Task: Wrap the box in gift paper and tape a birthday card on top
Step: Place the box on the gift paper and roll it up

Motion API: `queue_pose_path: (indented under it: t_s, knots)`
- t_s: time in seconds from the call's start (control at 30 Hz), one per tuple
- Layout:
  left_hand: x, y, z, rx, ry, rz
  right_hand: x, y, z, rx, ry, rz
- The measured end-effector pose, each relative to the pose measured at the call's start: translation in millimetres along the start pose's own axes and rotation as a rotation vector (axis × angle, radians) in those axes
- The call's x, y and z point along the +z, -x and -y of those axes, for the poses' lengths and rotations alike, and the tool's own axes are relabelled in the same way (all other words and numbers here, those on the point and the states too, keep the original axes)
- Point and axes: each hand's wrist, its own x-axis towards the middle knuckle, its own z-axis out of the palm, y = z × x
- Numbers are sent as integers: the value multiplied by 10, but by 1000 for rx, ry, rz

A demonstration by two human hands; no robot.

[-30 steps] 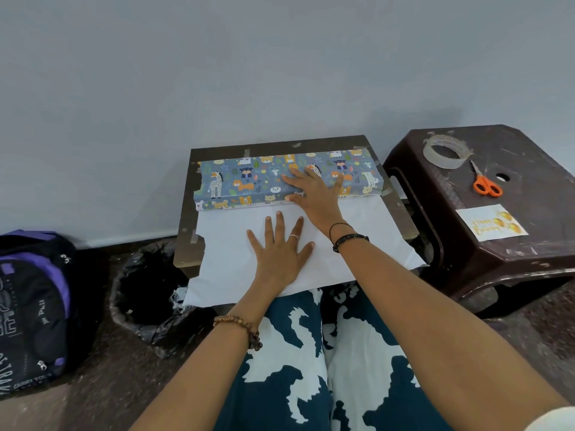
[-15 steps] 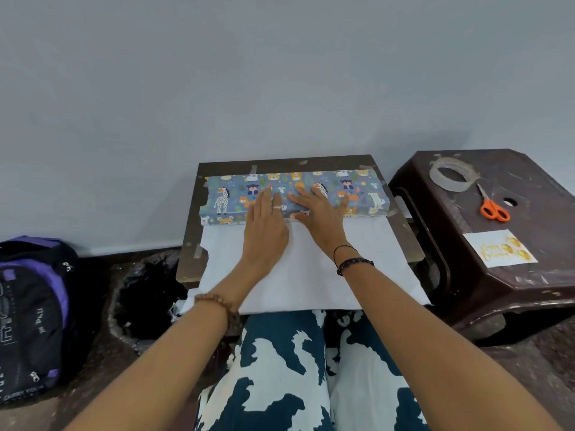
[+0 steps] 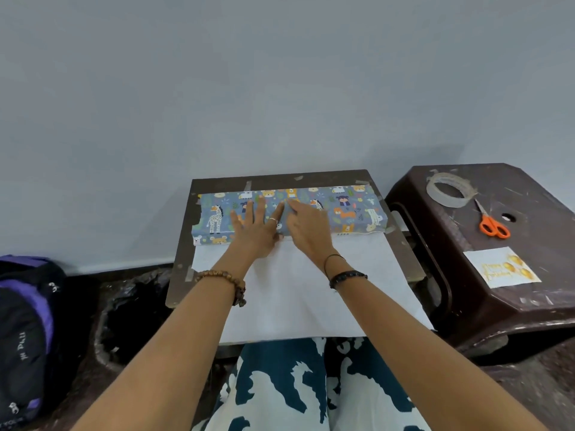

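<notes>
Box [image 3: 348, 209] now under both palms: left hand [image 3: 258, 227] moved up off the paper [image 3: 311, 293] beside right hand [image 3: 306, 227], both flat, gripping nothing; fold pressed, tape [image 3: 449, 189] next

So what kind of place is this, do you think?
Probably a room at home, not a workshop: a low table against a bare wall, a plastic stool serving as side table, a backpack on the floor.

Bare forearms; a brown bead bracelet [image 3: 231, 283] and silver ring [image 3: 272, 220] left, black bead bracelet [image 3: 348, 276] right.
</notes>
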Motion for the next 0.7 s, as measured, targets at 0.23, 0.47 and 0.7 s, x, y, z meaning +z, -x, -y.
queue_pose_path:
  t_s: [0.23,0.47,0.7]
  knots:
    - [15,-25,15,-34,-28,49,271,-316,2,-37,253,164]
    - [23,-26,17,31,-10,-11,-1,-288,-501,100,393,9]
    - [1,-4,18,37,-26,-11,-48,-102,-424,165,529,21]
